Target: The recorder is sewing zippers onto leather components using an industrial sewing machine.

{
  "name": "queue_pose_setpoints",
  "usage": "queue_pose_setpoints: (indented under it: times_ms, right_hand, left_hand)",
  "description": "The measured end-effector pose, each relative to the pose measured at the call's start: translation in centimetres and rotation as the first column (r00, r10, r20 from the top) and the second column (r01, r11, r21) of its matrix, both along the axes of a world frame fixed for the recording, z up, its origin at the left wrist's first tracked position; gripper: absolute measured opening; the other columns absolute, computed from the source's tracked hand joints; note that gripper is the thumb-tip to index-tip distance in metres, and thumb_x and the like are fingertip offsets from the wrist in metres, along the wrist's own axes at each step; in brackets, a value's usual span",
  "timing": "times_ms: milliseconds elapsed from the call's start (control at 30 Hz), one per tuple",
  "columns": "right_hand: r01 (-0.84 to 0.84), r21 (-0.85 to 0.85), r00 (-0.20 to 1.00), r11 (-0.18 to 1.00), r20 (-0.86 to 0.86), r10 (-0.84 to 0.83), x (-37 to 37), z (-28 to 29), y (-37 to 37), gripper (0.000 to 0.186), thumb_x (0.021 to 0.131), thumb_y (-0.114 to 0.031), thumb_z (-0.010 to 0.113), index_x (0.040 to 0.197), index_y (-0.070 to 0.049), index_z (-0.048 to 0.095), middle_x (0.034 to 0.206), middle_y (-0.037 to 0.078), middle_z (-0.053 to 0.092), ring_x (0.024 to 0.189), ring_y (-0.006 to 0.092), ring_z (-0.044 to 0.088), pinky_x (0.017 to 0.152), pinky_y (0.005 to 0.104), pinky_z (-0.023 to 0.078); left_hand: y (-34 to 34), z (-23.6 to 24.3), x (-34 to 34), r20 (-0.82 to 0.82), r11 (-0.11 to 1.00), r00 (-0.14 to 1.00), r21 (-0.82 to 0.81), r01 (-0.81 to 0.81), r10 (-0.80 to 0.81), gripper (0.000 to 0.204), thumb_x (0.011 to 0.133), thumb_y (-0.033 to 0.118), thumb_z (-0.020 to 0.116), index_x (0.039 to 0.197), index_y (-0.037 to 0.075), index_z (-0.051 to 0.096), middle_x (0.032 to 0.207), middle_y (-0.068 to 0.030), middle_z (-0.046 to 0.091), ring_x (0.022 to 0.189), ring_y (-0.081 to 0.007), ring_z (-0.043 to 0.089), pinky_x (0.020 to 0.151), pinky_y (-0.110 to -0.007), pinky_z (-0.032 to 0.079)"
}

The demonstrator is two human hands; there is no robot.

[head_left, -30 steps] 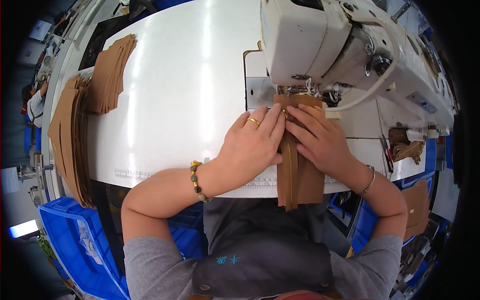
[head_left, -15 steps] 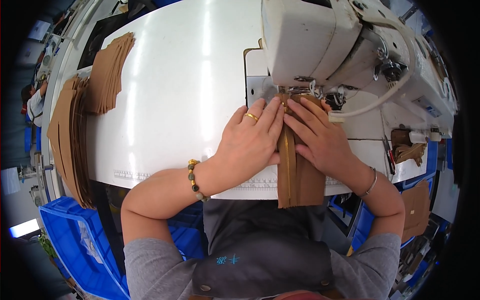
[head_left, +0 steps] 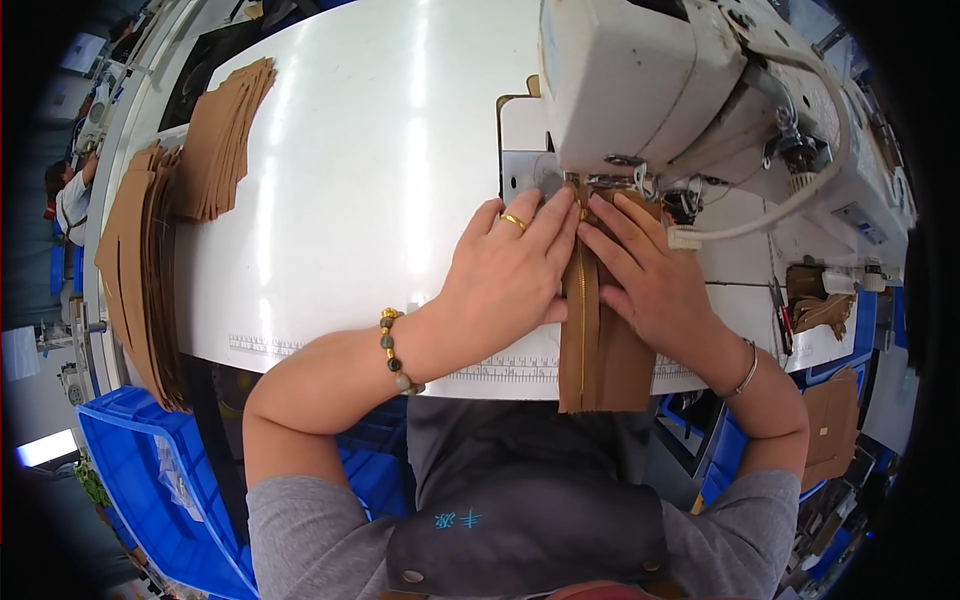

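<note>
A brown fabric piece with a brass-toothed zipper lies under the needle area of a white sewing machine. Its lower end hangs slightly over the table's front edge. My left hand rests flat on the left border of the piece, fingers stretched toward the presser foot. On the other side of the zipper, my right hand presses down with fingers spread. Both hands' fingertips are close to the presser foot, with the zipper running between them. The needle itself is hidden.
Stacks of brown pieces and longer brown pieces lie at the table's left. Blue bins stand below. Right of the machine are red-and-black snips and brown scraps. A person sits far left.
The view has shifted slightly, so the machine appears a little further right. Both hands stay flat on the fabric, whose lower edge sits marginally farther from me.
</note>
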State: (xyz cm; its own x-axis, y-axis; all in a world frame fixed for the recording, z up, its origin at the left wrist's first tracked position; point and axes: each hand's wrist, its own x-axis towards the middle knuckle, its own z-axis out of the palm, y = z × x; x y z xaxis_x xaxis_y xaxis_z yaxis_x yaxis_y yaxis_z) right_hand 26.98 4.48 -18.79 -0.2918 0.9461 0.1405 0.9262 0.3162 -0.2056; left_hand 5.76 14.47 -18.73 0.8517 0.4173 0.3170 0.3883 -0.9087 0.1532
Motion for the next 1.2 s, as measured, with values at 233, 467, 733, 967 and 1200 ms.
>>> queue_pose_setpoints:
  times_ms: [233, 467, 733, 967, 1200]
  right_hand:
    - [0.012, 0.044, 1.0, 0.999, -0.005, -0.012, 0.1, 0.0, 0.3, 0.074, 0.08, -0.025, 0.083, 0.148, -0.012, 0.057, 0.161, 0.009, 0.049, 0.138, 0.027, 0.057, 0.12, 0.0605, 0.03]
    - [0.024, 0.033, 0.999, 0.999, -0.022, -0.023, 0.2, -0.1, 0.4, 0.072, 0.08, -0.024, 0.083, 0.147, -0.012, 0.058, 0.16, 0.009, 0.05, 0.14, 0.0289, 0.055, 0.121, 0.0598, 0.03]
    - [0.032, 0.038, 0.999, 0.999, -0.028, -0.031, 0.2, -0.1, 0.4, 0.073, 0.08, -0.024, 0.083, 0.147, -0.013, 0.058, 0.16, 0.008, 0.051, 0.139, 0.0278, 0.055, 0.121, 0.0594, 0.031]
    - [0.03, 0.054, 0.999, 0.998, -0.03, -0.028, 0.2, -0.2, 0.4, 0.072, 0.08, -0.024, 0.083, 0.147, -0.014, 0.058, 0.155, 0.008, 0.056, 0.135, 0.0274, 0.058, 0.12, 0.0592, 0.032]
    - [0.008, 0.18, 1.0, 0.984, -0.019, -0.005, 0.5, -0.6, -0.1, 0.057, 0.079, -0.023, 0.083, 0.132, -0.011, 0.068, 0.118, 0.01, 0.065, 0.105, 0.0302, 0.065, 0.116, 0.0542, 0.041]
  left_hand:
    - [0.5, -0.3, 0.2, 0.007, 1.0, 1.0, -0.007, -0.004, 0.004, 0.082, 0.066, 0.037, 0.085, 0.134, -0.003, 0.064, 0.141, -0.0124, 0.061, 0.127, -0.0293, 0.059, 0.104, -0.041, 0.048]
    - [0.4, -0.2, 0.3, -0.004, 0.999, 1.0, -0.034, -0.025, 0.025, 0.08, 0.067, 0.036, 0.086, 0.134, -0.002, 0.064, 0.139, -0.0111, 0.06, 0.126, -0.0286, 0.058, 0.103, -0.042, 0.048]
    - [0.5, 0.0, 0.4, -0.002, 0.998, 1.0, -0.064, -0.021, 0.021, 0.082, 0.064, 0.035, 0.088, 0.134, -0.002, 0.064, 0.136, -0.0111, 0.059, 0.123, -0.0287, 0.059, 0.102, -0.042, 0.049]
    - [0.5, 0.0, 0.4, 0.024, 0.998, 0.999, -0.058, -0.027, 0.029, 0.083, 0.063, 0.033, 0.089, 0.135, -0.001, 0.064, 0.134, -0.0104, 0.059, 0.121, -0.0288, 0.059, 0.101, -0.042, 0.049]
    - [-0.8, -0.5, 0.0, 0.032, 0.999, 0.999, 0.035, 0.037, -0.038, 0.077, 0.066, 0.026, 0.086, 0.134, 0.0, 0.064, 0.142, -0.0128, 0.062, 0.127, -0.0288, 0.061, 0.104, -0.041, 0.052]
